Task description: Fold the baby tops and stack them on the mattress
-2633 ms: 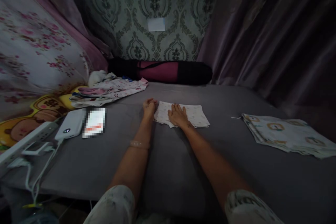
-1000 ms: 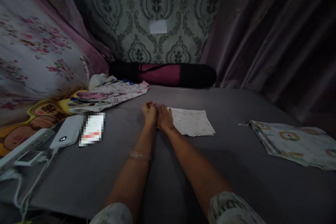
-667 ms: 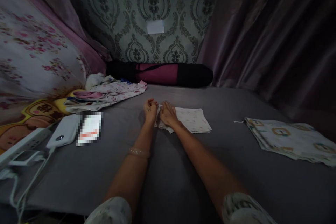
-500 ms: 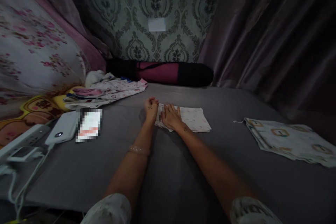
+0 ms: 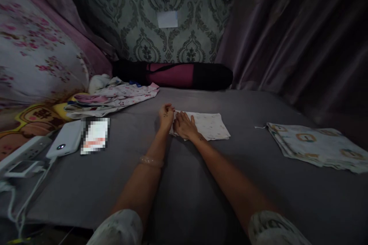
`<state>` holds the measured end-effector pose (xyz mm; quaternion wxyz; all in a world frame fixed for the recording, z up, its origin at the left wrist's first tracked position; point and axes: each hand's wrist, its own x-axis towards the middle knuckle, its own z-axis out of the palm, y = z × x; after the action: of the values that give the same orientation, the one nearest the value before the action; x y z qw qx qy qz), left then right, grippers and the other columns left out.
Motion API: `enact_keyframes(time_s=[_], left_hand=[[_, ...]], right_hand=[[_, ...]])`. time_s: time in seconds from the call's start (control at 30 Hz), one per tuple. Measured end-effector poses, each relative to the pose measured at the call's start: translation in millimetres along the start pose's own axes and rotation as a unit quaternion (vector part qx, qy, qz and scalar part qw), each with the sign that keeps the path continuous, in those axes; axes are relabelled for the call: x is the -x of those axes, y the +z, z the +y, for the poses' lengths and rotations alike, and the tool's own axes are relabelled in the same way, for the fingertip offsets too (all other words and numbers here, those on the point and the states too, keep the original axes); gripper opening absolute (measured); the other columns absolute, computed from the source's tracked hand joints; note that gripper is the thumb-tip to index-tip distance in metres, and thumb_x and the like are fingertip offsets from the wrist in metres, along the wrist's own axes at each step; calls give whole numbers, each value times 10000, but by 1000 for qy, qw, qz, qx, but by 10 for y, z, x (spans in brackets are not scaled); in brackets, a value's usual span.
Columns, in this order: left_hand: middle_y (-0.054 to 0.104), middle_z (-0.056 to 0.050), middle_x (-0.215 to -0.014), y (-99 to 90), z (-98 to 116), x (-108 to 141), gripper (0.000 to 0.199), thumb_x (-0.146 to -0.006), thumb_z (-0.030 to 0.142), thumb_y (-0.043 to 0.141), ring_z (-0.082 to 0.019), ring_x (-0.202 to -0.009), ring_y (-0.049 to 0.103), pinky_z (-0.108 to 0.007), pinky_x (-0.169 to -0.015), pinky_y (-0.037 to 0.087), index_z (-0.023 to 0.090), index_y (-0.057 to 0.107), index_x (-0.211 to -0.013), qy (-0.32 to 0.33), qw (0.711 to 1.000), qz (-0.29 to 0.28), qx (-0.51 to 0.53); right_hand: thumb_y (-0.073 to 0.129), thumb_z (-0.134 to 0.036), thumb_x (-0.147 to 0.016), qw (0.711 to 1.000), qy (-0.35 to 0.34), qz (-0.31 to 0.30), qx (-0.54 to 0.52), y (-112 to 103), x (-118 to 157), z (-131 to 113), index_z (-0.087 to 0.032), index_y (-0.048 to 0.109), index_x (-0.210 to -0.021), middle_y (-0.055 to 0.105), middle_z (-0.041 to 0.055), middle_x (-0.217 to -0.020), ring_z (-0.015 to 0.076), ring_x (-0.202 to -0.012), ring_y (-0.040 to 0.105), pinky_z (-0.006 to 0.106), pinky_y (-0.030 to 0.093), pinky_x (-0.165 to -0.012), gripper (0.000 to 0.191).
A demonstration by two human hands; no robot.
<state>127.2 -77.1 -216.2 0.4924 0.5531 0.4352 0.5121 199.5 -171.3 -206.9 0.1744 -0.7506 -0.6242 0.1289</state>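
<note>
A folded white cloth point(image 5: 212, 125) with a faint small print lies on the grey bed surface in front of me. My right hand point(image 5: 184, 125) presses flat on its left part, fingers stretched out. At the cloth's left edge is my left hand point(image 5: 166, 118), its fingers curled closed against the far left corner. The exact hold of those fingertips is partly hidden. A clear bracelet point(image 5: 151, 161) circles my left forearm.
Off to the right lies a folded printed cloth point(image 5: 319, 145). Left are rumpled clothes point(image 5: 120, 97), a white power bank point(image 5: 65, 138), a power strip point(image 5: 27, 153) with cables and a blurred-out item point(image 5: 96, 136). A black and maroon long bag point(image 5: 172, 74) lies along the wall.
The view has shifted slightly. My right hand has slid a little left on the cloth, closer to my left hand. The left hand stays at the cloth's left edge.
</note>
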Motion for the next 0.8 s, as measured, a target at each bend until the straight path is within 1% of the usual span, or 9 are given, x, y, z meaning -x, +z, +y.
enact_keyframes(time_s=[0.13,0.27,0.37,0.43,0.5,0.57,0.63,0.7,0.8], left_hand=[[664,-54,-923,30,-12,3,205,-847,105,423,-153,-807,662,-318,-818,531,199,538,-988,22,999,-14,-28],[680,-72,-925,86,-29,80,221,-836,99,457,-192,-886,664,-359,-885,513,195,583,-990,82,993,-32,-82],[690,-92,-1042,123,-38,199,262,-838,113,493,-219,-1028,644,-381,-980,472,203,619,-1049,147,975,-97,-135],[675,-114,-1153,139,-51,276,317,-849,122,497,-232,-1126,612,-401,-1047,424,200,618,-1130,183,951,-151,-200],[626,-142,-1282,151,-70,334,360,-867,150,498,-267,-1256,535,-465,-1124,332,185,599,-1211,202,913,-193,-296],[551,-161,-1398,162,-89,369,382,-901,200,482,-309,-1365,428,-540,-1165,223,174,578,-1270,198,869,-224,-394],[479,-163,-1472,169,-99,384,403,-940,251,436,-329,-1421,346,-574,-1173,165,170,557,-1316,184,834,-244,-460],[437,-158,-1506,173,-99,387,429,-965,272,386,-324,-1441,313,-566,-1176,163,166,531,-1355,178,811,-256,-494],[419,-156,-1519,167,-89,385,448,-974,278,368,-321,-1448,300,-563,-1177,164,163,506,-1384,181,801,-261,-508]], right_hand=[[124,-354,-1013,997,41,27,-54,-155,-8,100,-83,230,-1544,216,116,-1616,194,-1492,162,436,132,-1199,605],[221,-337,-1007,996,33,64,43,-315,124,280,-106,325,-1516,250,126,-1605,245,-1487,173,487,104,-1193,568],[242,-346,-1008,993,17,42,107,-353,215,412,-131,357,-1508,251,123,-1605,270,-1486,171,523,81,-1187,557],[240,-362,-1009,992,10,21,126,-334,231,480,-149,347,-1516,247,111,-1608,272,-1487,166,535,73,-1184,560],[242,-382,-1008,992,12,0,129,-296,217,533,-171,331,-1525,246,97,-1610,270,-1486,171,540,79,-1182,566],[245,-397,-1006,992,17,-12,123,-255,195,573,-190,316,-1533,246,85,-1611,268,-1482,186,540,90,-1181,572],[242,-403,-1004,993,17,-10,116,-224,178,602,-193,311,-1536,247,81,-1611,270,-1479,196,543,96,-1180,577],[246,-400,-1001,993,13,-3,114,-203,170,619,-189,318,-1534,251,83,-1610,275,-1479,195,553,96,-1179,578],[256,-398,-999,993,12,2,116,-188,166,625,-186,323,-1531,257,86,-1607,279,-1479,196,560,97,-1178,577]])
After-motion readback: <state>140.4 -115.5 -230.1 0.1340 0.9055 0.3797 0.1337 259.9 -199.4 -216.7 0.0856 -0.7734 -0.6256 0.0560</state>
